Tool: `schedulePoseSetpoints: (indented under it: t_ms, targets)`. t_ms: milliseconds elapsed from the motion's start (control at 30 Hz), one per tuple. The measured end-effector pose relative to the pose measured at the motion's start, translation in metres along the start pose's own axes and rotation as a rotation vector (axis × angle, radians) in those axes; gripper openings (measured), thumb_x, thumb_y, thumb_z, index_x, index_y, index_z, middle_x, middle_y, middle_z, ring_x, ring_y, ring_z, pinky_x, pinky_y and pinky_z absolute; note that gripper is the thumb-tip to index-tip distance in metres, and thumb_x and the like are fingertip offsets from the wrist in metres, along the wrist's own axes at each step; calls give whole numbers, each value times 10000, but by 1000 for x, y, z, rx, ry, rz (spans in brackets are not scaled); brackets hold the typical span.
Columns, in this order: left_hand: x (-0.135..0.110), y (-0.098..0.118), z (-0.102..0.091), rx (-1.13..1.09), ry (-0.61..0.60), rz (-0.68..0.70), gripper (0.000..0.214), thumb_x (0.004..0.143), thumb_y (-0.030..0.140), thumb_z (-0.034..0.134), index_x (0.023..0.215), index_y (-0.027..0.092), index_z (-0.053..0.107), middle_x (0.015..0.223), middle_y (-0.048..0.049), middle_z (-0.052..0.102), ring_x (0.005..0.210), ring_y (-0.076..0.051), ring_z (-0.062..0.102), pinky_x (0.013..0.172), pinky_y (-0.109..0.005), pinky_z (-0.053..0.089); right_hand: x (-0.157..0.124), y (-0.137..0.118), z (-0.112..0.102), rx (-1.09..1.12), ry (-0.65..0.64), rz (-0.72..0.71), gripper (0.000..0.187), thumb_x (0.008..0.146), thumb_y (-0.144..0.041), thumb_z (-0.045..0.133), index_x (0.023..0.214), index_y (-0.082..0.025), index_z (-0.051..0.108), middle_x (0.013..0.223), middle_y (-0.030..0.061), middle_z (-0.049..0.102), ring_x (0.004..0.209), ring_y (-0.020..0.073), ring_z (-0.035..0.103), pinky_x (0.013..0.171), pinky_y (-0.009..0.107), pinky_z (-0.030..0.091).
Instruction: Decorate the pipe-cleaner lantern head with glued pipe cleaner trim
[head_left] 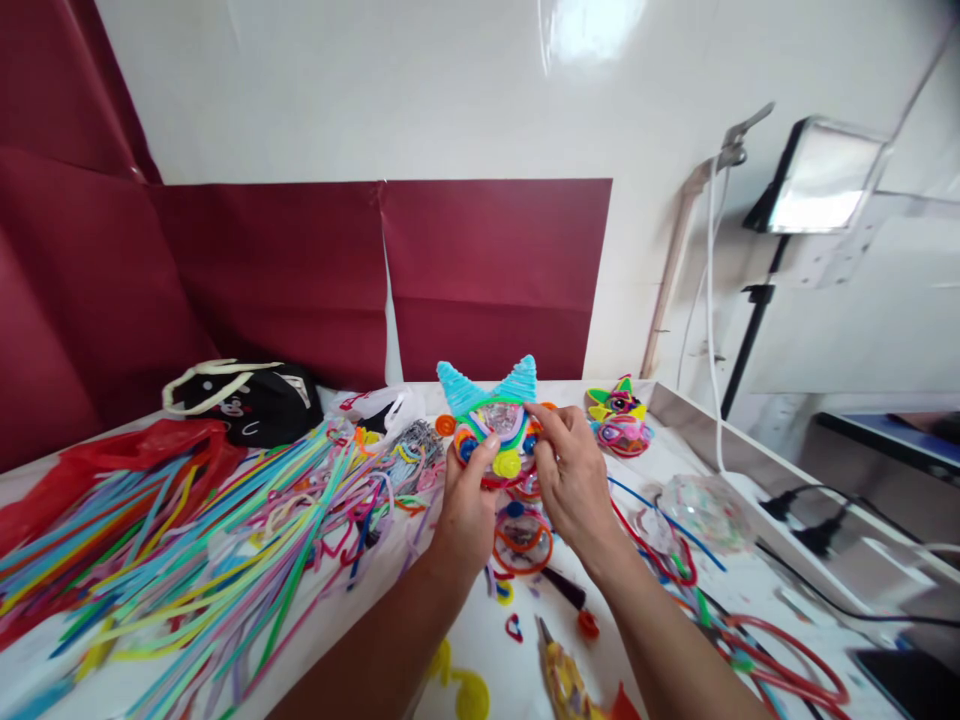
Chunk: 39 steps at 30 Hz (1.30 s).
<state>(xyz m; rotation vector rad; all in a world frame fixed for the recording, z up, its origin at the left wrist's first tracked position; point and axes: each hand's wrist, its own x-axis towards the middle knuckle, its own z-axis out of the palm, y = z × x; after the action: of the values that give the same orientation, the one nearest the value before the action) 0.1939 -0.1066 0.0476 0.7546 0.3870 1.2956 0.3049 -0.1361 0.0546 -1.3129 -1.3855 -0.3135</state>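
Above the middle of the table, both hands hold a cat-eared pipe-cleaner figure [491,420] with light blue ears, a green arc, orange and blue coils and a yellow coil at its lower front. My left hand [465,510] grips its left and lower side, thumb pressed on the front. At the right edge, my right hand [574,475] has its index finger and thumb closed on the figure; the exact pinch point is partly hidden. Beneath the hands, a clear round piece ringed with orange pipe cleaner [523,543] is visible, though whether it joins the figure I cannot tell.
Loose pipe cleaners [247,540] cover the left, beside a red plastic bag [142,450] and a black pouch [270,405]. A yellow-bodied pointed tool [564,675] lies in front. Finished-looking coloured figures [619,425], a clear plastic bag [705,510] and a power strip [757,505] are right.
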Motion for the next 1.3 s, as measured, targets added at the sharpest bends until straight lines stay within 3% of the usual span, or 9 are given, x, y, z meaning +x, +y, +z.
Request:
schedulePoseSetpoints:
  t_ms: [167,633,833,1100,1300]
  targets:
    - [0,0,-1,31,7,16,588,802,294,783,1345,306,557,1154,-24,746,1180,-251,675,1009,-371,538,1,-2,-2,-68,14,-33,401,923,-200,422,1205,-205,707,915,70,551,881,235,561,811,415,470]
    - [-3,0,-1,52,-12,13,558,808,288,785,1314,323,552,1113,-10,744,1157,-247,682,996,-377,543,2,-2,-2,78,38,4,383,896,-175,439,1140,-255,723,882,36,551,855,207,580,799,377,478]
    - [-3,2,0,63,-27,11,561,815,272,778,1325,312,549,1191,-23,721,1115,-237,692,1012,-388,530,3,-1,-1,71,61,9,390,891,-170,431,1136,-255,722,877,33,544,844,208,569,798,382,463]
    - [-2,3,2,20,-114,-16,536,799,209,759,1300,274,582,1239,-55,701,1248,-269,623,1078,-422,491,4,7,-5,113,70,31,383,929,-180,405,1151,-237,712,917,43,566,861,200,570,803,372,472]
    - [3,3,-1,30,-67,-34,550,768,236,780,1288,294,611,1323,-67,659,1266,-297,607,1118,-471,461,5,8,-7,172,40,50,374,953,-222,416,1228,-210,670,961,56,609,906,212,595,829,390,483]
